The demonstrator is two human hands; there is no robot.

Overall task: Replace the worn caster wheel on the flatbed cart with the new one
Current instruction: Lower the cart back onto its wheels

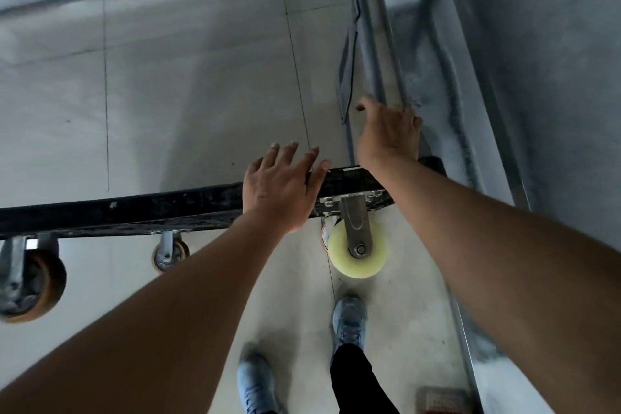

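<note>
Black flatbed cart deck (134, 208) tipped on edge. Pale yellow caster wheel (358, 262) in a steel bracket sits at its right corner, 5 o'clock of left hand (282, 185), which lies flat with fingers spread on the deck edge. Right hand (389, 134) at 1 o'clock lies over grey metal handle tube (367, 27); can't tell its grip. Worn orange caster (50, 282) at 8 o'clock.

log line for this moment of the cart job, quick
cart tipped on side | pale caster mounted at corner | left hand flat on cart edge | right hand grips grey tube
</note>
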